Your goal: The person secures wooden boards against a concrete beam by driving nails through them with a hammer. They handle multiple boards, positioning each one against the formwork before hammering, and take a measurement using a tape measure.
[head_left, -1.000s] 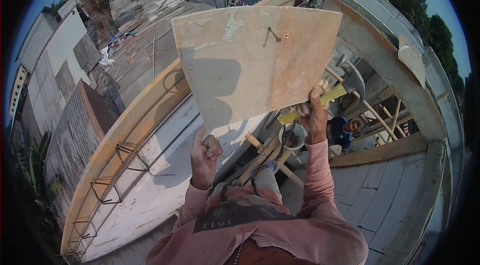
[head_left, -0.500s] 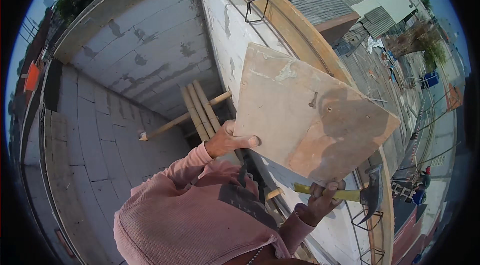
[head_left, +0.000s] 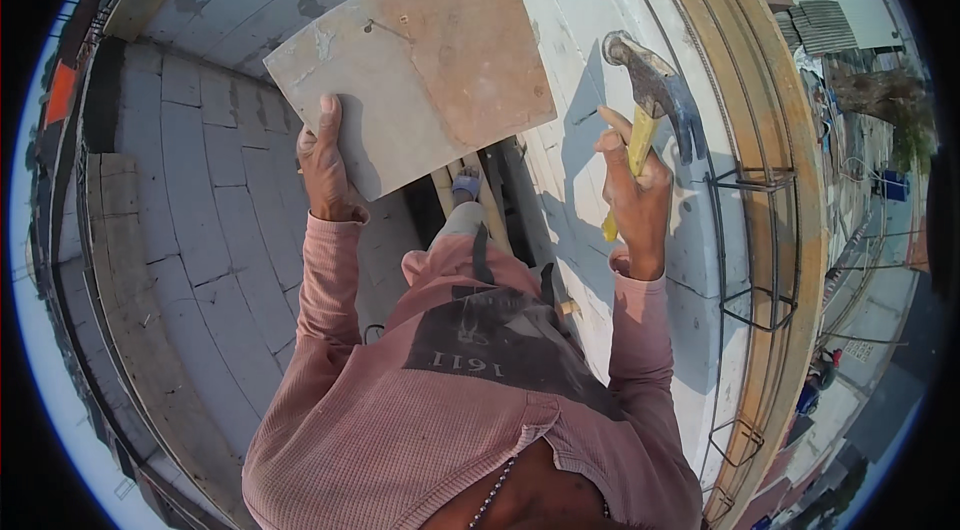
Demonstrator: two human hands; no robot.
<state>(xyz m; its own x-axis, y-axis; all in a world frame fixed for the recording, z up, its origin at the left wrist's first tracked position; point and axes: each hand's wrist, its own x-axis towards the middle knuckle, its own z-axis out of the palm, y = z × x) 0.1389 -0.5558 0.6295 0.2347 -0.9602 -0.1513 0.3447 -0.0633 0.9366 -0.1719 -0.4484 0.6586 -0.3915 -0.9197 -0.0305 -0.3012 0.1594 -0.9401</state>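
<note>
My left hand (head_left: pixel 327 165) grips the left side of a square, stained board (head_left: pixel 465 70), thumb on its face, holding it out over my legs. A nail (head_left: pixel 385 30) sticks out of the board's upper left part. My right hand (head_left: pixel 635 200) is closed round the yellow handle of a claw hammer (head_left: pixel 655 90), head upward, to the right of the board and apart from it. The hand's shadow falls on the white surface (head_left: pixel 570 160) beside it.
Grey block walls (head_left: pixel 230 230) are on the left. Bamboo poles (head_left: pixel 490 220) lie under my shod foot (head_left: pixel 465 185) over a dark gap. Bent rebar cages (head_left: pixel 760 250) run along a curved wooden form edge (head_left: pixel 800 220) on the right, with rooftops (head_left: pixel 830 20) beyond.
My view has swung from the rooftops to the block walls and my feet. My left hand has taken hold of the board. My right hand has moved away from it with the hammer.
</note>
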